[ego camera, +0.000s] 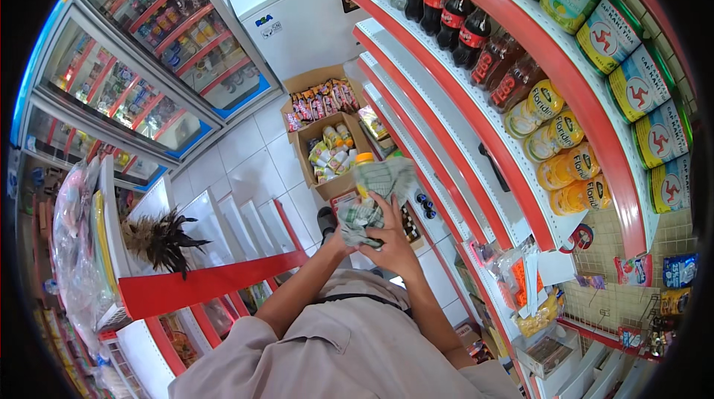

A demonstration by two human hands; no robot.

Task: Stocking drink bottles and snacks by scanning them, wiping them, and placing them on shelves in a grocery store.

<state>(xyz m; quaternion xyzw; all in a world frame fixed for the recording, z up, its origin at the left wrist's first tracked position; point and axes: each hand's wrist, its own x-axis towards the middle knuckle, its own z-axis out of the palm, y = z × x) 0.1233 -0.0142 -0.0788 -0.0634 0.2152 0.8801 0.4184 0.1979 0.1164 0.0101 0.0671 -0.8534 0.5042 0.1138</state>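
Note:
In front of my body, both hands hold a small bottle (365,158) with an orange cap, partly wrapped in a green-and-white checked cloth (391,176). My left hand (338,245) is at the lower end of the bundle, its fingers mostly hidden by the cloth. My right hand (389,238) presses the cloth against the bottle's side, fingers pointing up along it. Just beyond them, an open cardboard box (316,182) contains several bottles, some with orange caps. Most of the held bottle's label is covered.
Red-edged shelving (446,173) rises on the right, with cola bottles (442,8), orange drink bottles (574,159) and tins (638,82) up top. A carton of packets (323,100) sits before a white chest freezer (304,14). Left are glass-door refrigerators (128,75) and a feather duster (167,237).

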